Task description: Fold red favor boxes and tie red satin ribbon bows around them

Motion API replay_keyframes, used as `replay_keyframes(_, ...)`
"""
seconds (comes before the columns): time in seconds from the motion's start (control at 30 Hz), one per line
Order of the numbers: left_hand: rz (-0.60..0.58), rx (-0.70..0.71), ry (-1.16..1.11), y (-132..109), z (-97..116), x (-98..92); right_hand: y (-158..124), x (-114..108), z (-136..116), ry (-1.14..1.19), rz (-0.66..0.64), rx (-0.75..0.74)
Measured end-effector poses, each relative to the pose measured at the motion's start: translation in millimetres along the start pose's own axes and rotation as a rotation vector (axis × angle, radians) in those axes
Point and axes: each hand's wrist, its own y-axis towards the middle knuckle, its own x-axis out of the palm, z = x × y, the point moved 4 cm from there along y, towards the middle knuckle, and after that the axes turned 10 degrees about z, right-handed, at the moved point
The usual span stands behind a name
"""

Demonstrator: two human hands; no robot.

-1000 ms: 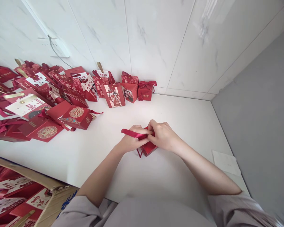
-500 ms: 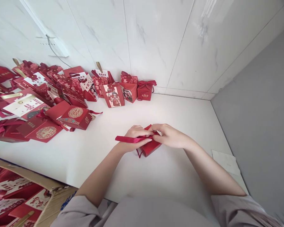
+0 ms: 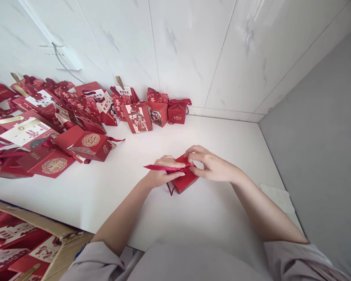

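A small red gift box point(image 3: 187, 181) lies on the white table before me, under both hands. A dark red ribbon point(image 3: 155, 168) runs across its top, with one loose tail reaching left over my left hand. My left hand point(image 3: 163, 171) closes its thumb and fingers on the ribbon against the box. From the other side, my right hand point(image 3: 209, 164) curves its thumb and index finger in at the ribbon near the box's middle. A thin red cord loop point(image 3: 171, 190) hangs at the box's near-left corner. The fingers partly hide the ribbon's middle.
Many decorated red gift boxes point(image 3: 95, 144) crowd the left of the white table point(image 3: 128, 156). A ribbon-tied box point(image 3: 177, 112) stands by the marbled wall. A cardboard carton point(image 3: 73, 249) holding more boxes is at lower left. A white sheet point(image 3: 276, 195) lies near the right edge.
My right hand's fingers have spread and arched higher over the box. The ribbon tail on the left has shifted and looks narrower. The view has moved slightly.
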Motion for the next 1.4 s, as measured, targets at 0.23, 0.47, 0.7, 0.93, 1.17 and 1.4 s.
replay_keyframes(0.23,0.043,-0.069,0.032,0.1,-7.2,-6.7,-13.5,-12.9,2.1,0.1,-0.017,0.036)
replay_keyframes(0.47,0.012,-0.082,0.008,-0.9,-9.3,-6.4,-3.4,-1.6,16.8,0.151,0.045,0.027)
replay_keyframes(0.7,0.004,-0.095,0.008,-0.4,-7.5,-6.1,8.0,20.5,27.4,0.276,-0.003,0.069)
replay_keyframes(0.93,0.009,-0.095,0.005,0.0,-7.7,-5.8,8.7,19.9,29.7,0.299,-0.048,0.018)
replay_keyframes(1.17,0.021,-0.086,0.035,-0.2,-4.2,-5.6,16.9,34.5,27.3,0.246,-0.049,-0.009)
replay_keyframes(1.4,0.016,-0.103,0.046,0.7,-3.7,-5.8,19.0,30.7,28.4,0.243,-0.023,-0.148)
